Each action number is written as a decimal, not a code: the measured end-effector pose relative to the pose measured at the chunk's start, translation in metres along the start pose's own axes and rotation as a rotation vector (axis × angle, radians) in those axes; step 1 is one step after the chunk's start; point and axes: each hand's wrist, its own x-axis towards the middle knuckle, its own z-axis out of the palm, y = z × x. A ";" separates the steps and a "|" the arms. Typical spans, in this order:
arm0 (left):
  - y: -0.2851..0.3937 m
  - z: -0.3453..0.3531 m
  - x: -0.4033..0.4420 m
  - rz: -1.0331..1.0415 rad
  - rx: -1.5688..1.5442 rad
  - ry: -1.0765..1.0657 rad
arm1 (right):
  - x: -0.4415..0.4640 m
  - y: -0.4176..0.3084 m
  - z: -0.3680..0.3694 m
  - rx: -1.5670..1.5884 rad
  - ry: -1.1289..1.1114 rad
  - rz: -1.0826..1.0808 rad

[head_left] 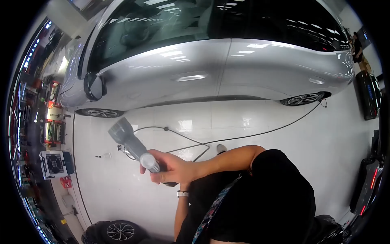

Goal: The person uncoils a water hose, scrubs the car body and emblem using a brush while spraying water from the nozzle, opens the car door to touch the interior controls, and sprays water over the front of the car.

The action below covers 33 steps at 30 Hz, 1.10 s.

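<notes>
My right hand point(174, 166) is wrapped round the handle of a grey hand-held tool with a wide, flat nozzle point(130, 140). The tool has a round, pale cap near the grip, and its nozzle points up and left toward the car's front wheel. My left hand is mostly hidden behind the right one; its wrist shows a watch point(183, 194) with a light band. Whether its fingers touch the tool cannot be seen. A thin black hose point(260, 134) runs across the floor toward the tool, with its end hidden.
A silver car point(195, 77) stands side-on ahead, doors shut. On the pale floor are a small clear bottle point(107, 155), a white boxy machine point(56, 164) at left and a loose wheel point(120, 231) near me. Another person point(357, 46) is far right.
</notes>
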 end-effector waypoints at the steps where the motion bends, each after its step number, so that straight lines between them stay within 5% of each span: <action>1: -0.020 -0.013 -0.001 0.001 -0.023 0.031 | 0.019 0.003 0.016 0.085 -0.063 -0.019; 8: -0.169 -0.111 0.053 0.202 -0.341 0.414 | 0.134 0.002 0.096 0.036 -0.216 -0.190; 10: -0.064 -0.192 0.021 0.123 -0.538 0.570 | 0.159 0.003 0.112 -0.014 -0.238 -0.348; 12: -0.057 -0.264 0.028 0.107 -0.850 0.570 | 0.181 0.011 0.115 -0.008 -0.267 -0.481; 16: -0.017 -0.394 0.005 0.459 -0.839 0.635 | 0.198 0.015 0.110 -0.036 0.013 -0.620; 19: 0.008 -0.481 -0.020 0.551 -0.707 0.739 | 0.228 0.026 0.099 0.105 0.182 -0.669; 24: -0.001 -0.587 -0.016 0.785 0.048 1.013 | 0.289 0.057 0.063 0.179 0.340 -0.667; 29: -0.063 -0.657 -0.014 0.647 0.097 0.911 | 0.403 0.118 0.057 0.062 0.655 -0.547; 33: -0.131 -0.701 -0.013 0.521 0.111 0.831 | 0.511 0.183 0.047 -0.005 0.688 -0.359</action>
